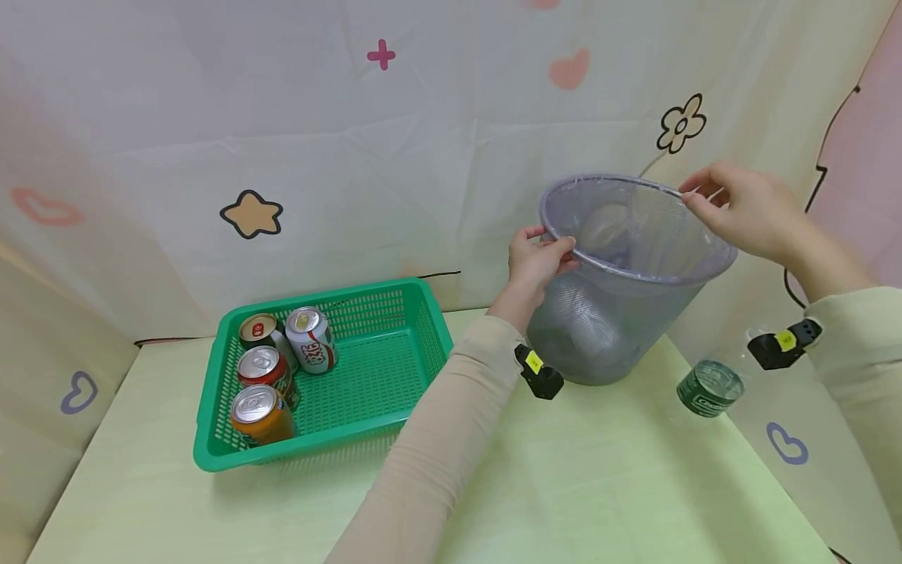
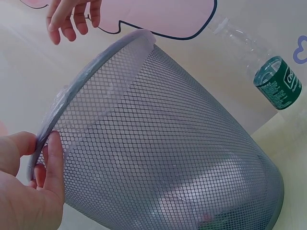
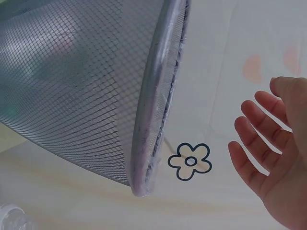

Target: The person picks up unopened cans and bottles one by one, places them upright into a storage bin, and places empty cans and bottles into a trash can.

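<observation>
A grey mesh wastebasket stands on the table, its mouth lined with a thin clear plastic bag folded over the rim. My left hand pinches the near left part of the rim between thumb and fingers, as the left wrist view also shows. Beyond the opposite side of the rim, my right hand hovers with loosely bent fingers; the right wrist view shows this hand apart from the basket, holding nothing. Pale and green shapes show blurrily through the mesh.
A green plastic basket on the left holds several drink cans, among them an orange can and a white can. A clear bottle with a green label stands by the table's right edge. A printed curtain hangs behind.
</observation>
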Action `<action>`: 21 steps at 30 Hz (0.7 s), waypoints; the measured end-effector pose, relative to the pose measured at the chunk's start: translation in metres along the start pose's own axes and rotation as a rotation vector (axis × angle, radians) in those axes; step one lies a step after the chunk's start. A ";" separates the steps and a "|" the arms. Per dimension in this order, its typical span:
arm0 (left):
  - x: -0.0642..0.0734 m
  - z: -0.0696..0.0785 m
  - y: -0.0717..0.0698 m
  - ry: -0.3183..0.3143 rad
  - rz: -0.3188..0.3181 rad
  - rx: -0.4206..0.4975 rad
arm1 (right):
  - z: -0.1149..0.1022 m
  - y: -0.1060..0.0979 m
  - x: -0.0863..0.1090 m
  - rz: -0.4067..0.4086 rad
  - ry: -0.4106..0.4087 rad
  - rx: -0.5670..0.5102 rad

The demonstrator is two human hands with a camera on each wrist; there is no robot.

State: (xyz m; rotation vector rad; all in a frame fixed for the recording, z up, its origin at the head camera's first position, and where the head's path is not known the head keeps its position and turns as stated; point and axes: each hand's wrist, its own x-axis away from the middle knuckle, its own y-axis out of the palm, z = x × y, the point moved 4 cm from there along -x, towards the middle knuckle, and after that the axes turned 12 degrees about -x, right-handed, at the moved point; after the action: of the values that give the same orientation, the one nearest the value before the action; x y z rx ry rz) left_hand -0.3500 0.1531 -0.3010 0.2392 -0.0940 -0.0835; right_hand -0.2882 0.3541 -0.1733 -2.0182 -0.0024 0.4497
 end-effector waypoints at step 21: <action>-0.002 0.000 0.001 -0.003 0.020 0.016 | 0.016 0.005 0.034 0.087 -0.043 -0.019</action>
State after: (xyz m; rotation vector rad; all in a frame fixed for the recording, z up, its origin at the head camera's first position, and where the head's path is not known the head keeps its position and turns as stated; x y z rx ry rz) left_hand -0.3514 0.1539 -0.3014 0.2538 -0.1002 -0.0637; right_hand -0.2627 0.3718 -0.1947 -2.0322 0.0546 0.5500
